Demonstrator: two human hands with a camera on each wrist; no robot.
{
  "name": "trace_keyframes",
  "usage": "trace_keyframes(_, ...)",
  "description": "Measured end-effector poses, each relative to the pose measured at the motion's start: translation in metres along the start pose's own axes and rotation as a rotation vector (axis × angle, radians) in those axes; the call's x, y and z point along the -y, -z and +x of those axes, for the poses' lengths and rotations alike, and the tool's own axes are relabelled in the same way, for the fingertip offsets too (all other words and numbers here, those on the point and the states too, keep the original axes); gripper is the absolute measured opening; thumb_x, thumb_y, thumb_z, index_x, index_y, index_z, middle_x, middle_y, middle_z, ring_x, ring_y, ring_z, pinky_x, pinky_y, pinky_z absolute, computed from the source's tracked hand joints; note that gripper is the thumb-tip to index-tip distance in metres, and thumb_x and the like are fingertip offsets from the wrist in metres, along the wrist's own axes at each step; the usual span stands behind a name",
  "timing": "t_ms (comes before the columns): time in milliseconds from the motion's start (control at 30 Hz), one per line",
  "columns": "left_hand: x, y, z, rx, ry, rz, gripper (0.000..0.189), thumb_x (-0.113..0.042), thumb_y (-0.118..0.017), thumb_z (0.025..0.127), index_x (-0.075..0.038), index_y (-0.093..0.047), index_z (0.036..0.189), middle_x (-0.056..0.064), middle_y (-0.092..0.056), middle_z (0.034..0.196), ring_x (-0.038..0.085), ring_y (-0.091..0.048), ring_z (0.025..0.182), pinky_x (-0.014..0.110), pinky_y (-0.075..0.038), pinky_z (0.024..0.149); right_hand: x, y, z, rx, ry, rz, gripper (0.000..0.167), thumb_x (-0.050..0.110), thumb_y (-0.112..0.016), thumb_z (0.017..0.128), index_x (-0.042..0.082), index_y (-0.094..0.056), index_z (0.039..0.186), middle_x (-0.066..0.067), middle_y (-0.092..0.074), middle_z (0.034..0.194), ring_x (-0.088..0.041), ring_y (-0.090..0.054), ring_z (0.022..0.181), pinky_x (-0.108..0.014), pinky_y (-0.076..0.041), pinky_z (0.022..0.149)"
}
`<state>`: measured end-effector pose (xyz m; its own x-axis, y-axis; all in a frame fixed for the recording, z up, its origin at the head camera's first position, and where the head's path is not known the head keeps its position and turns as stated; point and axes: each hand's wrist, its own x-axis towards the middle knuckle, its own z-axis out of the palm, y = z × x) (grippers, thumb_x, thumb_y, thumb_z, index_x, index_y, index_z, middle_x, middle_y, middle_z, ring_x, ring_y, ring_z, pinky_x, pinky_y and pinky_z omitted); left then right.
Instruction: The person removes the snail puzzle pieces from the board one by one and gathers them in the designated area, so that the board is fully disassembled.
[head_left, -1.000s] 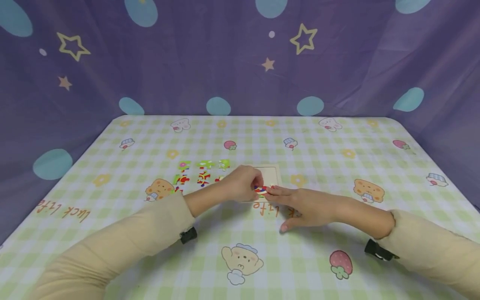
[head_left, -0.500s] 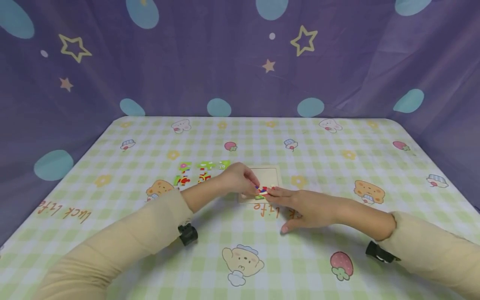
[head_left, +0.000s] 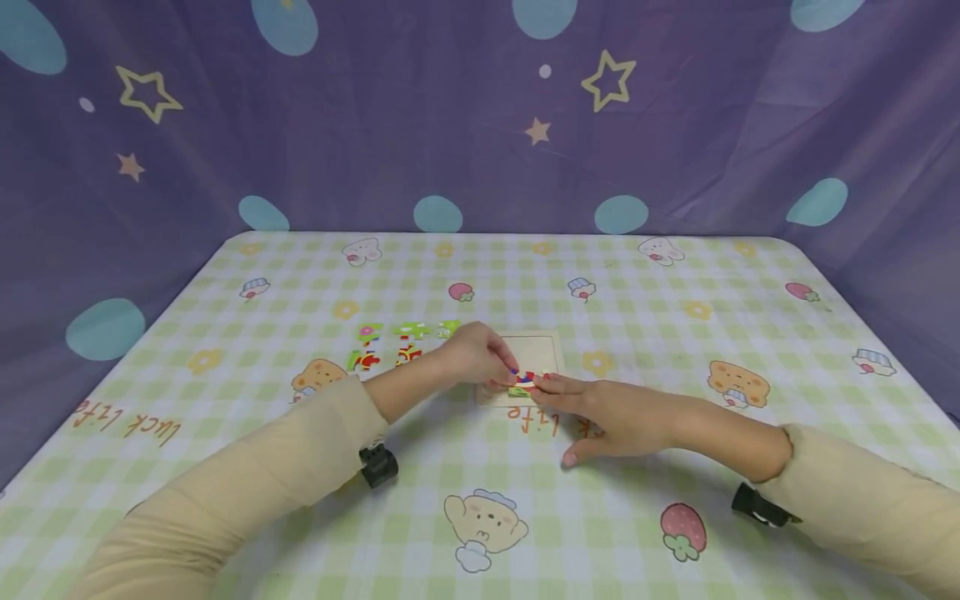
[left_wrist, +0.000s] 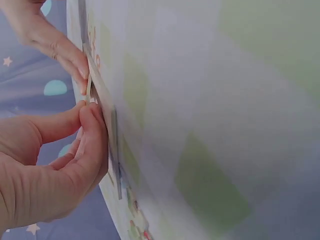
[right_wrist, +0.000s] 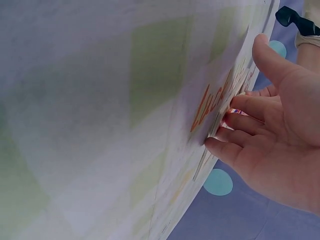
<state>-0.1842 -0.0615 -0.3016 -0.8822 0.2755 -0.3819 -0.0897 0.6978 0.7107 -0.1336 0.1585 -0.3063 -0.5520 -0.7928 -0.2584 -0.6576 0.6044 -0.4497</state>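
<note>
A pale square wooden puzzle board (head_left: 534, 348) lies on the table in front of me. On its near part, red, white and blue puzzle pieces (head_left: 525, 381) show between my hands, with a green patch below. My left hand (head_left: 480, 354) reaches over the board's left side. In the left wrist view, thumb and index finger pinch the edge of a thin puzzle piece (left_wrist: 88, 95); its picture is mostly hidden. My right hand (head_left: 618, 417) rests its outstretched fingertips on the board's near right part, thumb spread away; in the right wrist view, its fingers (right_wrist: 247, 105) are long and only slightly bent.
Several loose puzzle pieces (head_left: 411, 331), green, red and yellow, lie in rows left of the board, some hidden behind my left forearm. A checked tablecloth (head_left: 300, 533) with printed figures covers the table. A purple curtain (head_left: 480, 125) hangs behind.
My left hand has shifted slightly up and away, its fingers straightening a little at the piece, and more of the coloured pieces shows. The right hand has barely moved.
</note>
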Motion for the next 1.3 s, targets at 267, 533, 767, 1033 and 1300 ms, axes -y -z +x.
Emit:
trace_keyframes(267, -0.001, 0.008, 0.002, 0.004, 0.002, 0.056, 0.012, -0.005, -0.077, 0.077, -0.003, -0.074, 0.089, -0.002, -0.065, 0.067, 0.006, -0.060, 0.060, 0.016, -0.048, 0.059, 0.001, 0.000, 0.001, 0.013, -0.002, 0.005, 0.082, 0.052, -0.059, 0.087, 0.013, -0.028, 0.152, -0.008, -0.016, 0.162, -0.017, -0.053, 0.127, -0.028, -0.047, 0.092)
trace_keyframes(533, 0.004, 0.026, -0.003, -0.007, 0.023, 0.079, 0.011, -0.011, -0.077, 0.078, -0.009, -0.074, 0.089, -0.003, -0.069, 0.075, 0.007, -0.064, 0.066, 0.019, -0.050, 0.065, 0.001, 0.000, 0.001, 0.006, 0.002, -0.010, 0.082, 0.052, -0.060, 0.087, 0.010, -0.029, 0.151, -0.007, -0.017, 0.162, -0.027, -0.019, 0.150, -0.037, -0.044, 0.101)
trace_keyframes(767, 0.018, 0.041, -0.015, -0.016, 0.070, 0.010, 0.015, -0.012, -0.078, 0.078, -0.008, -0.074, 0.092, -0.005, -0.070, 0.072, 0.006, -0.066, 0.068, 0.020, -0.051, 0.070, 0.001, 0.000, 0.000, 0.008, -0.003, -0.010, 0.083, 0.053, -0.059, 0.087, 0.011, -0.028, 0.152, -0.006, -0.017, 0.162, -0.026, -0.019, 0.150, -0.035, -0.044, 0.098)
trace_keyframes(1033, 0.048, 0.060, -0.030, 0.025, 0.102, -0.068, 0.021, -0.012, -0.075, 0.081, -0.004, -0.071, 0.099, -0.003, -0.074, 0.080, 0.008, -0.070, 0.074, 0.027, -0.056, 0.082, 0.002, 0.000, -0.001, 0.007, -0.002, -0.009, 0.083, 0.052, -0.059, 0.087, 0.010, -0.028, 0.152, -0.006, -0.018, 0.162, -0.027, -0.017, 0.150, -0.044, -0.038, 0.110)
trace_keyframes(1300, 0.073, 0.075, -0.045, 0.010, 0.134, -0.072, 0.025, -0.014, -0.076, 0.081, -0.002, -0.071, 0.102, 0.002, -0.075, 0.091, 0.007, -0.070, 0.076, 0.027, -0.057, 0.081, 0.002, 0.001, -0.001, 0.002, 0.006, -0.011, 0.082, 0.052, -0.058, 0.088, 0.010, -0.028, 0.151, -0.006, -0.018, 0.162, -0.027, -0.016, 0.150, -0.041, -0.041, 0.105)
